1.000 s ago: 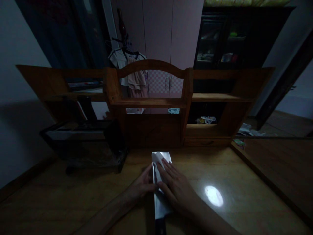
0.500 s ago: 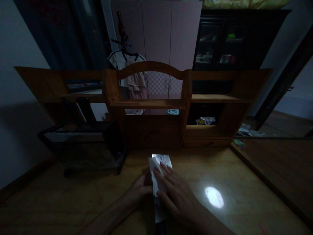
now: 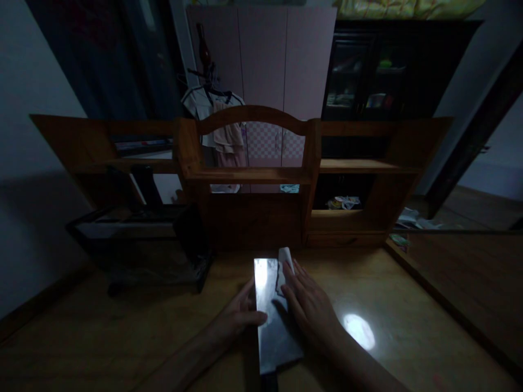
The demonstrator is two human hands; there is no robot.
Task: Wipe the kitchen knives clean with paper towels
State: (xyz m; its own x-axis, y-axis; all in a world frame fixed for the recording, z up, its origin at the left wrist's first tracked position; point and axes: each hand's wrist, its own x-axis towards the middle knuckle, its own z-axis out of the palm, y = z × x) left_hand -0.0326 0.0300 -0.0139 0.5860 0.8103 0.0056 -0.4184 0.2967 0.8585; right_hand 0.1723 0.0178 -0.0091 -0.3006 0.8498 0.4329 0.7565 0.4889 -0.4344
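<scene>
A cleaver (image 3: 272, 332) with a broad, shiny blade is held over the wooden desk, its dark handle toward me at the bottom of the view. My left hand (image 3: 244, 311) grips the blade's left edge, thumb on the upper face and fingers underneath, mostly hidden. At the blade's right edge, my right hand (image 3: 308, 302) presses a folded white tissue (image 3: 285, 264) against the metal. Its fingers lie close together over the tissue, which sticks out past the fingertips.
A dark knife rack (image 3: 141, 245) with black handles stands at the left. Behind the desk (image 3: 392, 310) rises a wooden shelf unit (image 3: 249, 174). A bright light reflection lies on the desktop at the right. Clothes (image 3: 226, 130) hang beyond the shelf.
My right hand and the tissue have slid rightward across the blade to its right edge, uncovering most of the upper face. My left hand stays at the left edge.
</scene>
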